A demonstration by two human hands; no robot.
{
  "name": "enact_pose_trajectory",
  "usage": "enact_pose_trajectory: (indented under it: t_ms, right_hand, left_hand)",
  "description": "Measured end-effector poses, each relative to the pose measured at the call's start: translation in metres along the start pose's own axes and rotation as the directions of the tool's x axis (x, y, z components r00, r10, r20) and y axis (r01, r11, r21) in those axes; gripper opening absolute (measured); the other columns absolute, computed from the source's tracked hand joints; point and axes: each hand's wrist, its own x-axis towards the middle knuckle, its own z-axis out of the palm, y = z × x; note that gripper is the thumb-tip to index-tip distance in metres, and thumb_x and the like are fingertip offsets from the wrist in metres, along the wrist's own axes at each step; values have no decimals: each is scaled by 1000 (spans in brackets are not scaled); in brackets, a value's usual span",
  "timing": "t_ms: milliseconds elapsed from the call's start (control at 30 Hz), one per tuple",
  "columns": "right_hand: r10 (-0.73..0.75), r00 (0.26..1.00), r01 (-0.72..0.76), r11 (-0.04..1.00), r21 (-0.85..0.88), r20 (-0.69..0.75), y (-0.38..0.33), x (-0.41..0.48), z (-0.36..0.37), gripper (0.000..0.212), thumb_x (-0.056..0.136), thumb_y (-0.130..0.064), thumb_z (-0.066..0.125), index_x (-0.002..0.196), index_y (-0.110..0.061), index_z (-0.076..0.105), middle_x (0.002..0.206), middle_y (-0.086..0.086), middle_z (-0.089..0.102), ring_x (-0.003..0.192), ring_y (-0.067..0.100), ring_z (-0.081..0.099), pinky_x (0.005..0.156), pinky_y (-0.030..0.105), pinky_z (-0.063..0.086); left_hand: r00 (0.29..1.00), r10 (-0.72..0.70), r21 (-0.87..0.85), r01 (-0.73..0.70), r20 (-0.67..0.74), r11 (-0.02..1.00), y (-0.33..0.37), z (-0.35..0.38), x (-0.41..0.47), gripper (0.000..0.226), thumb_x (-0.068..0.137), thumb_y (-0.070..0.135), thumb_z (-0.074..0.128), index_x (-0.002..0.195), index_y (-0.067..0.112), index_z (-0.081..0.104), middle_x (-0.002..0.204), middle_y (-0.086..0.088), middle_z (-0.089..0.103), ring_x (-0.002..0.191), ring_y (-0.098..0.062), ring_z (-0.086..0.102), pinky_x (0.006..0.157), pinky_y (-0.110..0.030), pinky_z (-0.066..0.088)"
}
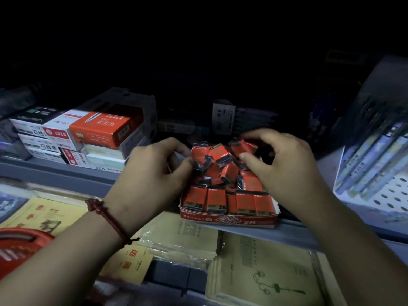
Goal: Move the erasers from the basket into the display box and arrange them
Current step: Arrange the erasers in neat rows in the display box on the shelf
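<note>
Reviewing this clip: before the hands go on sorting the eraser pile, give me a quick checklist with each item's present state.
1. Display box seated on shelf: not ok, its front edge overhangs the shelf lip.
2. Front row of erasers upright and aligned: ok.
3. Loose pile arranged: not ok, jumbled and heaped at the back.
4. Left hand on the pile: ok, fingertips at its left edge.
5. Right hand gripping an eraser: cannot tell, fingers curl over the pile.
6. Basket emptied: cannot tell, only its red rim shows.
</note>
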Motion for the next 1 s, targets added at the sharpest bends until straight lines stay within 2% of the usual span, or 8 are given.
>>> enact_pose_trajectory:
  t_ms: [200, 333, 433, 533, 633, 733, 833, 1000]
  right_hand:
    - [-42, 998, 38, 995, 88, 47, 5, -9, -6, 33, 84, -30, 76, 114, -42, 69, 97, -15, 57, 90, -2, 53, 77, 13, 42]
    - [-37, 999, 33, 994, 101, 36, 10, -12, -8, 35, 84, -27, 78, 116, -37, 70, 99, -20, 56, 90, -5, 52, 80, 18, 43]
    - [-42, 999, 40, 995, 95, 16, 10, -12, -6, 34, 84, -27, 77, 116, -35, 70, 100, -20, 55, 89, -5, 52, 81, 19, 44]
    - [-45, 999, 45, 995, 93, 0, 10, -12, -4, 32, 85, -26, 77, 115, -34, 70, 99, -18, 56, 90, -3, 52, 80, 20, 44]
    - [-50, 999, 51, 995, 85, -10, 11, -11, 0, 29, 86, -28, 76, 114, -34, 70, 97, -18, 57, 87, -5, 52, 77, 18, 43]
    - [-43, 999, 44, 995, 87, -9, 11, -11, 1, 28, 87, -29, 75, 114, -36, 70, 97, -20, 57, 86, -8, 52, 73, 12, 40]
    - [-43, 999, 43, 995, 92, -8, 11, -12, 1, 28, 87, -29, 75, 114, -36, 70, 97, -20, 57, 86, -8, 53, 72, 10, 38]
    - [-37, 999, 37, 994, 105, -2, 12, -13, 1, 29, 88, -27, 75, 115, -34, 70, 97, -19, 57, 86, -8, 53, 71, 2, 36]
  left_hand:
    - [987, 157, 9, -157, 27, 987, 5, 2, -5, 4, 90, 30, 72, 92, 34, 70, 87, 13, 64, 80, 2, 61, 66, -10, 43]
    - [996, 90, -12, -90, -2, 996, 1, 4, -1, 6, 91, 28, 70, 92, 34, 69, 81, 13, 67, 68, 1, 62, 59, -15, 44]
    - [996, 60, 73, -55, -64, 996, -9, 4, 8, 11, 91, 18, 68, 97, 27, 69, 78, 13, 67, 68, -2, 62, 63, -23, 47]
    - [994, 77, 235, -58, -74, 970, -21, 8, 20, 23, 89, 8, 69, 111, 16, 71, 104, -1, 68, 77, -16, 59, 75, -20, 40]
    - [995, 83, 335, -94, 48, 937, -25, 14, 35, 35, 92, 7, 65, 127, 9, 66, 113, -16, 62, 99, -35, 63, 83, -28, 42]
    - [979, 66, 393, -139, 193, 909, -22, 18, 46, 26, 101, 23, 54, 124, 13, 63, 109, -18, 61, 101, -39, 62, 79, -37, 46]
    - [969, 26, 529, -157, 247, 834, -16, 20, 49, 26, 100, 44, 51, 112, 22, 61, 111, -9, 65, 104, -34, 63, 72, -35, 44]
    - [978, 19, 488, -120, 206, 865, -22, 27, 52, 27, 99, 42, 53, 112, 20, 63, 111, -13, 62, 102, -38, 63, 74, -36, 45]
